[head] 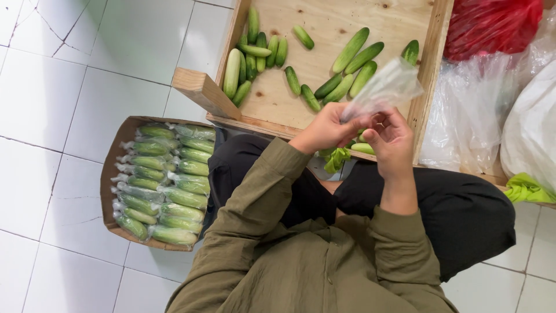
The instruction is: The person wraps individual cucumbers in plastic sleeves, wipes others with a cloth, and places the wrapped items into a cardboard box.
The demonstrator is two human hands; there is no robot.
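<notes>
My left hand (325, 130) and my right hand (391, 139) are close together over the near rim of a wooden tray (433, 64). Both pinch a clear plastic bag (387, 88) that sticks up and to the right. A cucumber (362, 148) shows below the hands, partly hidden by the fingers; whether it is inside the bag I cannot tell. Several loose green cucumbers (351, 50) lie on the tray's plywood bottom, in a cluster at the left (252, 55) and another by the bag.
A brown cardboard box (108, 174) on the white tiled floor at my left holds several bagged cucumbers (185, 198). A red plastic bag (490, 23) and white and clear bags (533, 127) lie at the right. Green cloth (526, 190) sits by the tray's right corner.
</notes>
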